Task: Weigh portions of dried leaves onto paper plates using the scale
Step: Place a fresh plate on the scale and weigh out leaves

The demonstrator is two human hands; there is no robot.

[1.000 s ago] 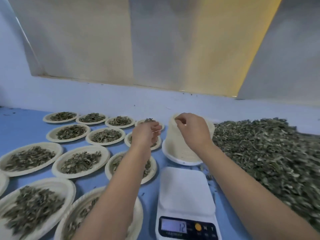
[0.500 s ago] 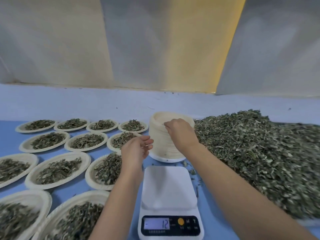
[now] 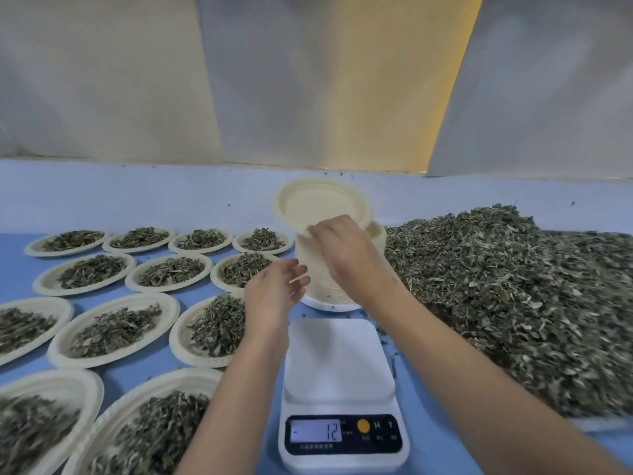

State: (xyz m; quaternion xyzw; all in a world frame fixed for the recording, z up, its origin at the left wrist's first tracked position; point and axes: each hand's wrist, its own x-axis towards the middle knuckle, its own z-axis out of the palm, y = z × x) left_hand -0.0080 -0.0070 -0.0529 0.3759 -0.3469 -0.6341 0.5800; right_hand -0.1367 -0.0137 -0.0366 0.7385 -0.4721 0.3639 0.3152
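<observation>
Now my right hand (image 3: pixel 346 255) pinches an empty plate (image 3: pixel 318 204) by its near rim, tilted above the stack (image 3: pixel 322 289). My left hand (image 3: pixel 274 293) hangs loose, holding nothing. The scale (image 3: pixel 337 358) lies straight toward me, pan bare, left hand nearer.

Blue tabletop (image 3: pixel 13 267) stretching out before a pale backdrop.
A paler blue strip (image 3: pixel 137 197) is running along its far edge; above, off-white panels (image 3: pixel 102 80), perhaps cloth or board, are standing side by side, a yellow band (image 3: pixel 394 97) glowing between them.
</observation>
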